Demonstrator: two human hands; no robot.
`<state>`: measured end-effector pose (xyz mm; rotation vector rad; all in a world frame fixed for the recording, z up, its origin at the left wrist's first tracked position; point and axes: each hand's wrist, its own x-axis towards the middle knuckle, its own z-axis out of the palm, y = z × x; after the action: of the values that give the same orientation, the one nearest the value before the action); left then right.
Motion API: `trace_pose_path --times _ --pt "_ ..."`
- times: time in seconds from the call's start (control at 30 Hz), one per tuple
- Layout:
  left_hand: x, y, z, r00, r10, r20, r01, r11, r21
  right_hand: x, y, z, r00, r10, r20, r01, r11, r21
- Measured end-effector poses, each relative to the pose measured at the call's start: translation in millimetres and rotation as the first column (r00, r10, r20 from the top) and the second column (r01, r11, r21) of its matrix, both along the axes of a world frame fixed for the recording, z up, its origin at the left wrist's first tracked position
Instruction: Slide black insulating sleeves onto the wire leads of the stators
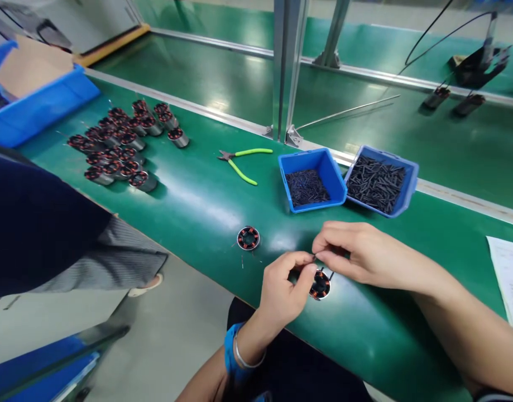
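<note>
On the green table, a round motor stator [320, 286] with copper windings stands between my hands, with short black sleeves sticking up from it. My left hand [284, 287] pinches at the stator's upper left side; what its fingertips hold is too small to name. Thumb and forefinger of my right hand [356, 251] meet just above the stator, closed on something tiny and dark. Left of my hands lies a second stator [248, 238] with thin wire ends spread around it. Beyond my hands are two blue bins of black sleeves, one darker blue [313, 207] and one lighter [412, 181].
Many stators [114, 145] are grouped at the left rear, near a large blue box [42, 106]. Green-handled cutters [243, 167] lie open mid-table. A metal post [286, 72] rises from the rear rail. Paper [507, 273] lies at right. A person's dark clothing [42, 223] shows at left.
</note>
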<state>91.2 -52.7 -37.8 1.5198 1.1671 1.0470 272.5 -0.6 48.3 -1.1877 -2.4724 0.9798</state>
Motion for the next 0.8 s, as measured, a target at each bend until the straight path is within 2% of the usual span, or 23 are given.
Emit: trace_pose_path --times 0.23,0.57,0.7,0.8 --pt "-0.3 -0.3 1.6 1.0 -0.004 -0.003 0.004 1.0 -0.002 0.1 -1.2 3.9 0.996 0.034 0.081 -0.034 0.999 0.002" --pt "-0.9 0.7 2.5 1.0 -0.014 -0.002 0.014 1.0 -0.013 -1.8 -1.0 6.0 0.995 0.033 0.096 -0.038 0.998 0.052" --pt "-1.1 -2.0 2.1 1.0 -0.016 0.014 0.017 0.999 -0.047 -4.6 0.5 6.5 0.99 0.03 0.14 -0.033 0.999 0.019" --pt "-1.1 -2.9 0.8 0.995 -0.023 0.099 0.031 0.996 -0.082 -7.8 2.7 5.8 0.984 0.034 0.177 -0.028 0.999 -0.037"
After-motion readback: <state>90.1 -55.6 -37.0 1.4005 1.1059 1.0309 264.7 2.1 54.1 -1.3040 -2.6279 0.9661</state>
